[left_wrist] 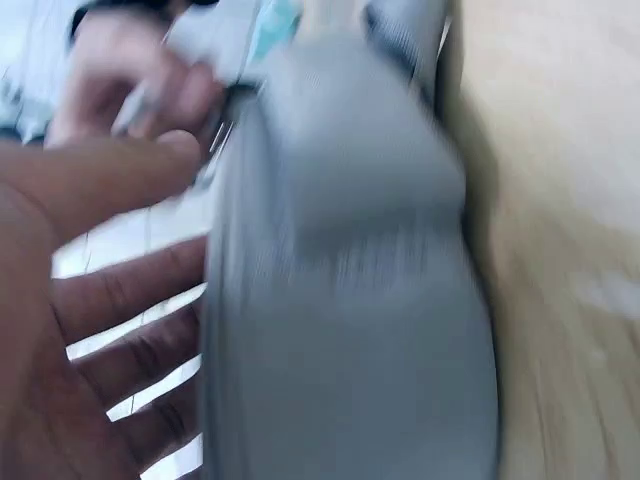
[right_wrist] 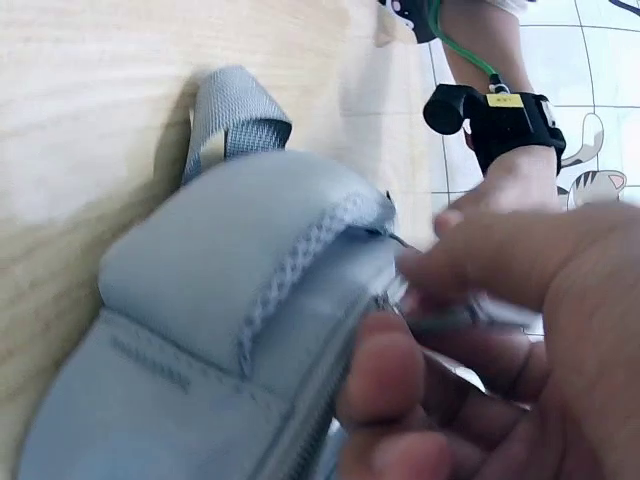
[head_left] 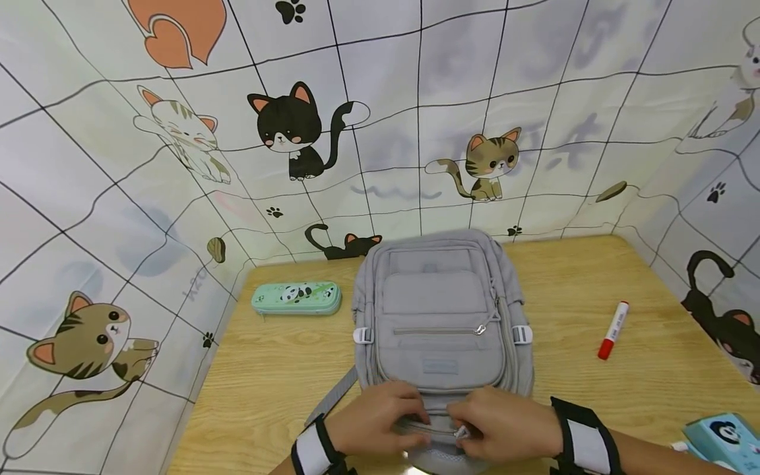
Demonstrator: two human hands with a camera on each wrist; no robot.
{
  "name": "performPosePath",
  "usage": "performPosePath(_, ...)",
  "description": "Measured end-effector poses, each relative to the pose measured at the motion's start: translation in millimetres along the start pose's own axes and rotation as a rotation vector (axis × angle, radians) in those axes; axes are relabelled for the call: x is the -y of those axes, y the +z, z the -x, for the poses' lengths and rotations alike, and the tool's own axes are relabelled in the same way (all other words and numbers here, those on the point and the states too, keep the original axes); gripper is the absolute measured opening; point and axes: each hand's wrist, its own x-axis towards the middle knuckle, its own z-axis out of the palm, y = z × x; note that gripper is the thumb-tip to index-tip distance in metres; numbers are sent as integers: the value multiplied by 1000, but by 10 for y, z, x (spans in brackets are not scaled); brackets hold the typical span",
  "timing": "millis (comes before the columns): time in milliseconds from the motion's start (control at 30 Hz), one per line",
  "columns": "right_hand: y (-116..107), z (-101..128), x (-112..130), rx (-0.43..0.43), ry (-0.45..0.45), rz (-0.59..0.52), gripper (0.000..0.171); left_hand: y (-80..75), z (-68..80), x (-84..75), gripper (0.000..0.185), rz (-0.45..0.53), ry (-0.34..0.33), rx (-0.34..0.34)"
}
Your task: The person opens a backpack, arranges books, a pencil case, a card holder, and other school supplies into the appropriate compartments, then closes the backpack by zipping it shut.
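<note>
A grey backpack (head_left: 439, 297) lies on the wooden table, its zipped front pocket facing up and its top end nearest the person. The right hand (head_left: 505, 422) pinches a metal zipper pull (head_left: 462, 432) at that near end, thumb against curled fingers. Just left of it, the left hand (head_left: 382, 419) grips the backpack's edge beside the same zipper. In the left wrist view its thumb (left_wrist: 130, 180) lies close to the zipper while the other fingers spread along the bag's side. A webbing loop (right_wrist: 235, 115) shows at the top in the right wrist view.
A green panda pencil case (head_left: 297, 298) is left of the backpack. To the right lies a white marker with a red cap (head_left: 613, 330). A blue panda-print pack (head_left: 724, 439) sits at the near right corner. Cat-print cloth (head_left: 392, 132) rises behind the table.
</note>
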Motion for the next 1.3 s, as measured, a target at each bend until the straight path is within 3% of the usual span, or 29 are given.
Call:
performPosePath(133, 5, 3, 5, -24, 34, -4, 29, 127, -239, -112, 25, -89, 77, 58)
performPosePath(267, 9, 18, 1, -32, 58, -21, 32, 198, -328, -142, 17, -132, 63, 92)
performPosePath(533, -84, 129, -46, -4, 83, -112, 34, 230, -329, -111, 9, -34, 59, 90)
performPosePath(767, -284, 352, -195, 6, 114, -67, 32, 234, -302, -121, 8, 20, 36, 81)
performPosePath(1000, -379, 463, -314, 46, 215, -88, 31, 236, -293, -122, 8, 42, 31, 72)
performPosePath(1300, -428, 650, -465, -10, 236, -7, 33, 249, -275, -106, 6, 47, 40, 56)
